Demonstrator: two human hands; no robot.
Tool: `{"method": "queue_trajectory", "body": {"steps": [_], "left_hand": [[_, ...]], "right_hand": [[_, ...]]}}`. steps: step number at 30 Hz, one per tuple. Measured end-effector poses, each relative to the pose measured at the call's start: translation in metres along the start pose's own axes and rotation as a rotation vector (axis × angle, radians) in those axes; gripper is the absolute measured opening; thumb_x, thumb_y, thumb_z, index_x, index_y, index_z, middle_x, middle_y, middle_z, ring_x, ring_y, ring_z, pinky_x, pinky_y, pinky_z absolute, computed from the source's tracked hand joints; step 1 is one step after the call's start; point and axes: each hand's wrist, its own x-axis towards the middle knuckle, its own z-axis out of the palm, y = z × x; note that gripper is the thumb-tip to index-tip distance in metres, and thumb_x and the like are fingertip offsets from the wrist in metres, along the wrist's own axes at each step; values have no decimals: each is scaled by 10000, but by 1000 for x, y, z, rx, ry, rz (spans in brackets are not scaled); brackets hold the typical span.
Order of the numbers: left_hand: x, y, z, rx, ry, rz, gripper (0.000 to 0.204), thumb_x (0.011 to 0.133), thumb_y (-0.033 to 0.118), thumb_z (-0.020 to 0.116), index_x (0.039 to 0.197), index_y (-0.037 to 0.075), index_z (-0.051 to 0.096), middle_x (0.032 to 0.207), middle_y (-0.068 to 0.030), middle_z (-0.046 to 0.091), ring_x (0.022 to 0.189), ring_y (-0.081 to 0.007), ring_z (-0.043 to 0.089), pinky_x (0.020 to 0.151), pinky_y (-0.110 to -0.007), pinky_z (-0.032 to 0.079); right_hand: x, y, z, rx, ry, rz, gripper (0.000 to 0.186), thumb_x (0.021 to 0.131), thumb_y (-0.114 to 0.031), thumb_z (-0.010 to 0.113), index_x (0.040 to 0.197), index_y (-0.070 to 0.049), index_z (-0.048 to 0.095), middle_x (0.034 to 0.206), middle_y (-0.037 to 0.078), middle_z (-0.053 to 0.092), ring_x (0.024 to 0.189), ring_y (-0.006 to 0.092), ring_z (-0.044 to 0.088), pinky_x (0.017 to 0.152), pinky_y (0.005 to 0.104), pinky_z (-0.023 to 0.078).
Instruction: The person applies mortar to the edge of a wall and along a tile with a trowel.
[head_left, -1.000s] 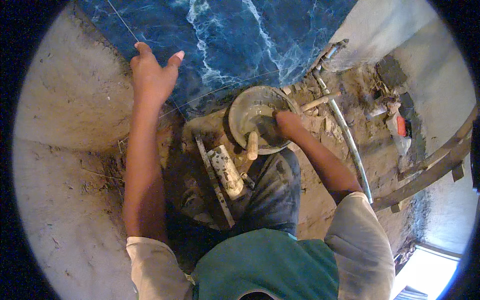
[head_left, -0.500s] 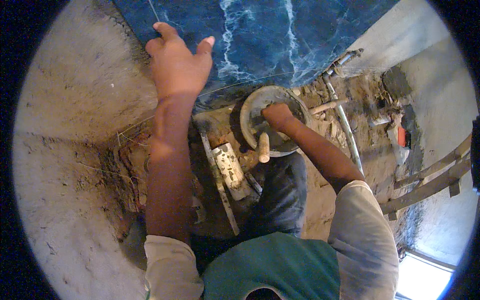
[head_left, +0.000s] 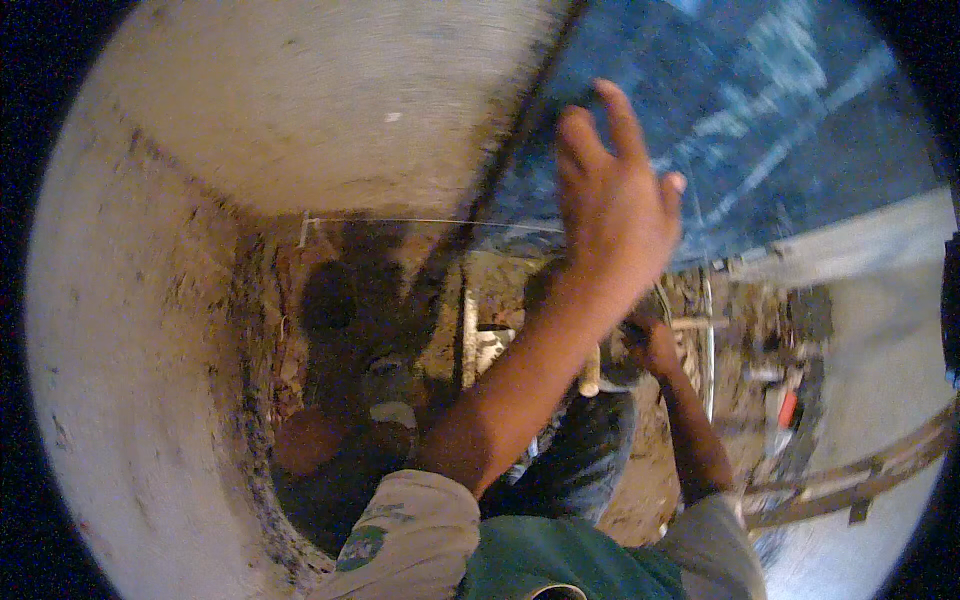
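My left hand is raised with fingers apart, holding nothing, over the blue marbled panel; I cannot tell whether it touches it. A dark grey basin is partly hidden behind my left forearm, with a short wooden handle jutting from it. My right hand is down in the basin, its fingers blurred and hard to make out. Left of the basin, a pale speckled cylinder and a narrow bar lie near my legs.
Pale plastered walls rise at left and right. A thin string runs along the panel's lower edge. A long pale pipe, rubble, a small red item and curved wooden boards are to the right.
The view has swung left, shifting the panel and basin rightward and the basin downward. My left hand is further right in view and now partly covers the basin with its forearm.
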Motion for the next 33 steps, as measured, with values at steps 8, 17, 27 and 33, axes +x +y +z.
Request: {"method": "queue_trajectory", "body": {"steps": [8, 17, 27, 33], "left_hand": [[-10, -1, -7, -168, 88, -94, 847, 812, 198, 741, 1448, -90, 260, 1341, -356, 350, 1217, -506, 417, 1037, -519, 374], [7, 14, -11, -261, 55, -205, 813, 810, 240, 747, 1387, -128, 308, 1317, -375, 383, 1207, -485, 452, 1033, -490, 393], [14, 15, -26, -253, -23, -232, 782, 794, 262, 766, 1344, -108, 351, 1225, -336, 455, 1076, -458, 540, 901, -488, 474], [14, 13, -25, -263, -24, -239, 727, 784, 254, 772, 1305, -78, 387, 1174, -319, 476, 1047, -453, 553, 876, -490, 484]], "right_hand": [[-67, -104, -23, 504, 180, 455, 461, 838, -79, 728, 1249, 51, 567, 1198, 133, 635, 1118, 237, 583, 1012, 380, 433], [-11, -182, 22, 788, 49, 376, 430, 947, -330, 636, 1240, -18, 595, 1024, 44, 665, 895, 144, 588, 796, 302, 477], [79, -265, -25, 1020, 227, 180, 209, 991, -261, 578, 1007, -55, 615, 845, 45, 659, 623, 121, 593, 601, 247, 476], [85, -261, -31, 991, 297, 305, 210, 993, -250, 580, 1012, -42, 594, 818, 41, 633, 602, 106, 581, 560, 260, 502]]}}
